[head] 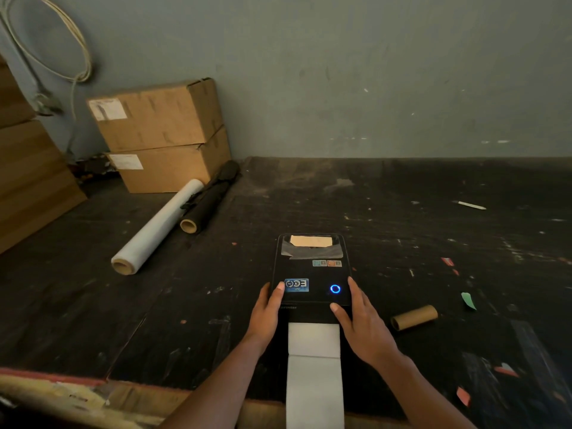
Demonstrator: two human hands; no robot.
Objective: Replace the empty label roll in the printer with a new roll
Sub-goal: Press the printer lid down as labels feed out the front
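Observation:
A black label printer (311, 270) stands on the dark table with its lid down and a blue ring light (335, 288) glowing. A strip of white labels (314, 366) runs out of its front slot and over the table's near edge. My left hand (266, 311) holds the printer's left front corner, thumb on the lid. My right hand (362, 323) rests on the right front corner, its thumb on the lid's front edge and its fingers along the side. An empty brown cardboard core (414, 317) lies on the table to the right of the printer.
A roll of clear stretch film (156, 227) and a black roll (210, 201) lie at the back left, in front of two stacked cardboard boxes (161, 134). More boxes (28, 181) stand at the far left. Paper scraps (468, 300) dot the table's right side.

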